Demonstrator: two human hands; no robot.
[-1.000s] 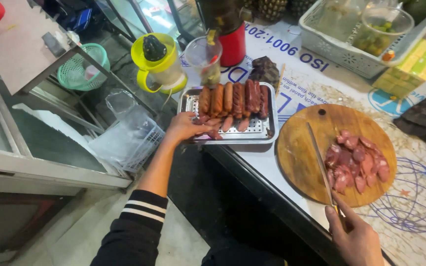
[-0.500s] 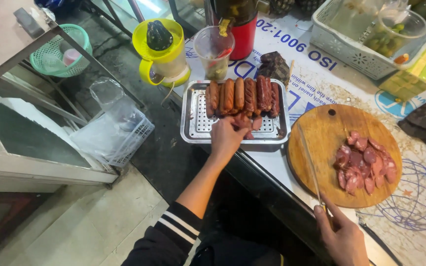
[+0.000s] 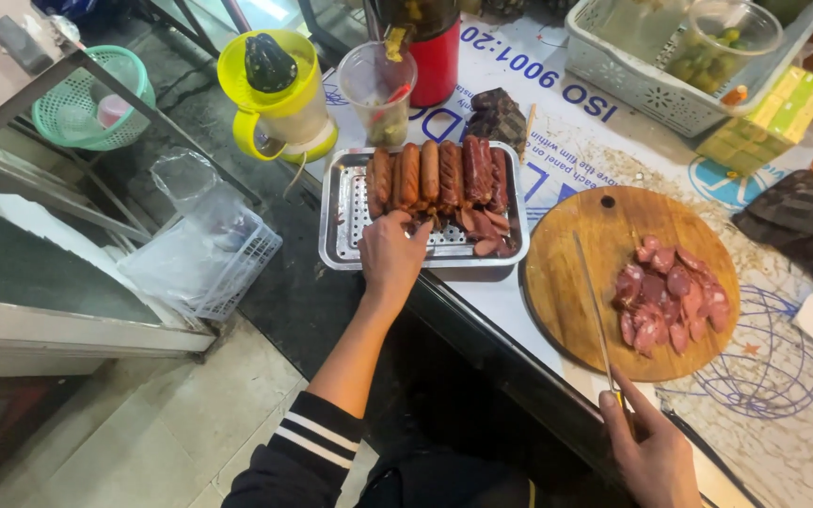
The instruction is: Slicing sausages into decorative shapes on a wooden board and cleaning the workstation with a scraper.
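My left hand (image 3: 390, 256) reaches over the near rim of a perforated metal tray (image 3: 339, 209). Its curled fingertips pinch the near end of a sausage (image 3: 407, 179) in a row of browned sausages, with cut pieces beside them. My right hand (image 3: 649, 453) grips the handle of a long thin knife (image 3: 593, 299). The blade lies across a round wooden cutting board (image 3: 568, 282), left of a pile of sliced sausage pieces (image 3: 668, 296).
A yellow juicer jug (image 3: 278, 94), a plastic cup (image 3: 377, 83) and a red container (image 3: 437, 58) stand behind the tray. At the back right is a white basket (image 3: 651, 89) holding a bowl. A white crate (image 3: 209, 254) sits on the floor at the left.
My left hand has moved from the tray's left front corner toward the sausages and closed its fingers on one. My right hand still holds the knife over the board.
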